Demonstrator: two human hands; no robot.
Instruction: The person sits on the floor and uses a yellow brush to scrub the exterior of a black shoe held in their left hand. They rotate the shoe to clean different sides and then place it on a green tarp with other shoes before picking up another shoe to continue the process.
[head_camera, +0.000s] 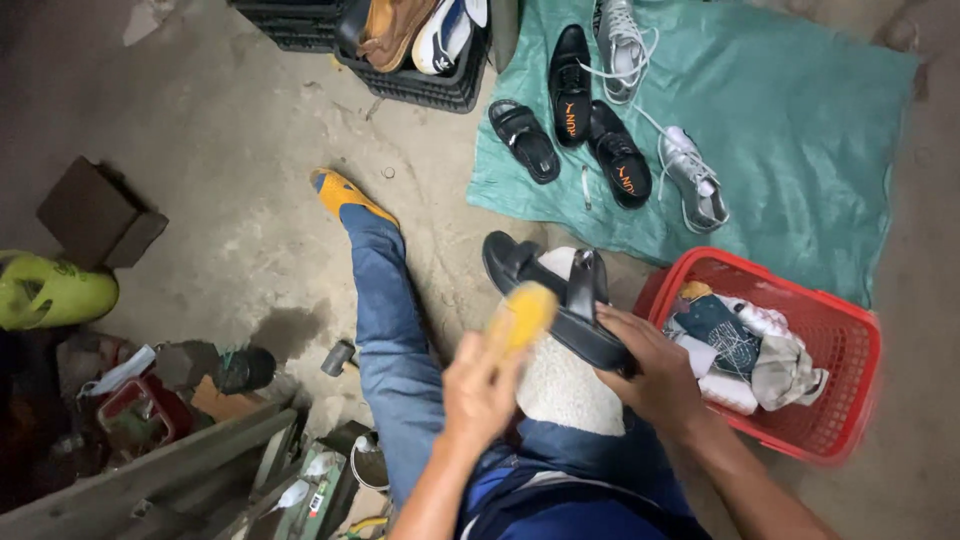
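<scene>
My right hand is clamped around the near end of a black sandal, fingers curled tight over its sole, holding it up over the white cloth draped on my knee. My left hand is closed on a yellow brush, its head pressed against the sandal's near left edge; the brush is blurred, so I can't tell its bristles from its back. My leg in blue jeans stretches away to the far left, ending in a yellow slipper on the concrete floor. Just right of my right hand sits a red plastic basket stuffed with rags and cloths. Beyond it, far side, a green sheet is spread out with a row of footwear: a black sandal's mate, two black dress shoes and a pair of grey sneakers. At the far edge a black crate holds more shoes. Off to my left, a lime-green clog and a brown box.
</scene>
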